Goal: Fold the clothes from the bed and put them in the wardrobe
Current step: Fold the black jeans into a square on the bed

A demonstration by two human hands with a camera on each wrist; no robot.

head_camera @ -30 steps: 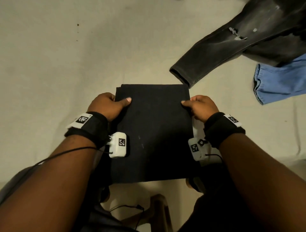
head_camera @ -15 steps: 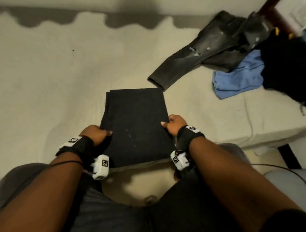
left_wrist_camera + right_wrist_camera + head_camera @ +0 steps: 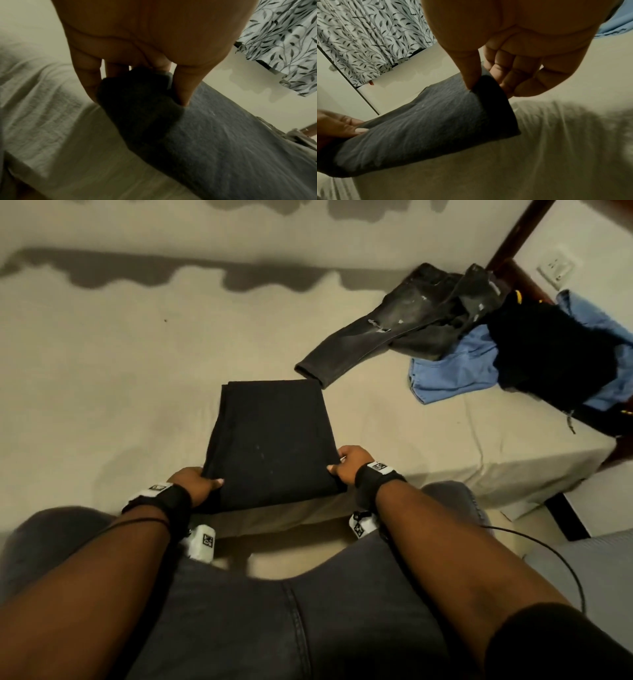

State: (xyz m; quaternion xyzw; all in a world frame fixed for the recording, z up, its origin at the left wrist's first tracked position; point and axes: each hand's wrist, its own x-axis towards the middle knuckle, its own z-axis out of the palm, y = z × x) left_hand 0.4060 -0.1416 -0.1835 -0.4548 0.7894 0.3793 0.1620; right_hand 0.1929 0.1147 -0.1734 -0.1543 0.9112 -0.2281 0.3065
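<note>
A folded black garment (image 3: pixel 270 440) lies as a flat rectangle near the front edge of the bed (image 3: pixel 102 371). My left hand (image 3: pixel 197 482) grips its near left corner, thumb on top and fingers underneath. My right hand (image 3: pixel 349 465) grips the near right corner the same way. In the left wrist view the thumb and fingers pinch the folded black garment (image 3: pixel 197 142). In the right wrist view the thumb presses on top of the folded black garment (image 3: pixel 428 128), whose near edge is lifted off the sheet.
Dark grey jeans (image 3: pixel 394 326), a blue garment (image 3: pixel 452 371) and a black garment (image 3: pixel 548 350) lie piled at the bed's right end. A wooden bedpost (image 3: pixel 517 237) and a wall socket (image 3: pixel 555 270) stand behind them. A leaf-patterned curtain (image 3: pixel 368 33) hangs beyond the bed.
My hands have slid from the garment's sides down to its near corners and begun to raise that edge. My head has pulled back, so more of the bed shows.
</note>
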